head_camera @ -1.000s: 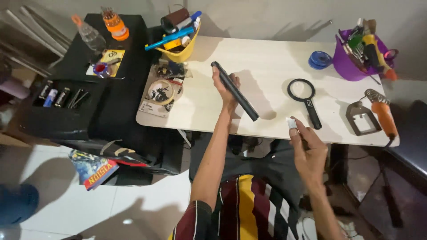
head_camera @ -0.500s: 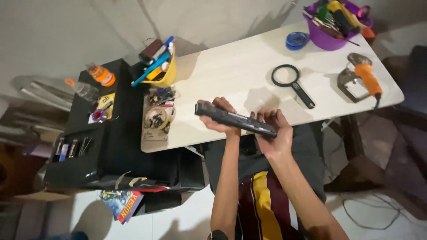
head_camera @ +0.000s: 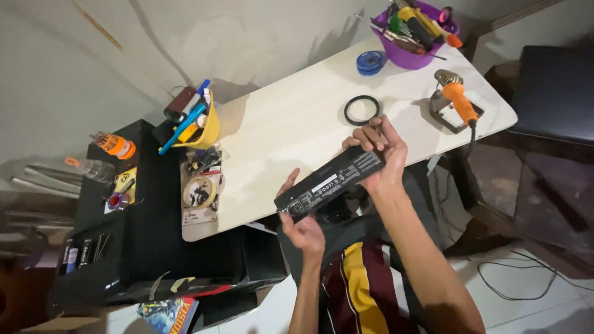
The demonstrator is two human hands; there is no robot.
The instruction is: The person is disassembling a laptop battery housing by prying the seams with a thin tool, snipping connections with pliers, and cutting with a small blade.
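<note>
While both hands held it, one long black laptop battery (head_camera: 331,184) hung just past the front edge of the desk (head_camera: 291,124), above the person's lap. The left hand (head_camera: 302,227) had its fingers curled tight around the battery's near end. The right hand (head_camera: 383,154) had its fingers wrapped around the far end. The battery was tilted, with white labels on its top side.

One magnifying glass (head_camera: 362,110) lay on the desk, just past the right hand. The hand hid its handle. One blue roll of tape (head_camera: 370,62) sat near the back edge. One orange soldering gun (head_camera: 456,99) rested on a metal stand by the right edge.

One purple bowl (head_camera: 409,54) stood at the far right corner, full of tools with bright handles. They were too jumbled to count. One yellow cup (head_camera: 207,131) stood at the left edge, with blue pens and other bits poking out. Next to it, a small board (head_camera: 199,192) held a round dish of little parts that were hard to make out.

One black cabinet (head_camera: 142,235) stood to the left of the desk. On it were one orange-capped jar (head_camera: 114,145) and one clear bottle (head_camera: 93,168). A few small batteries (head_camera: 77,253) sat near its left edge, too dim to count. A bright book (head_camera: 170,311) was cut off at the bottom.
</note>
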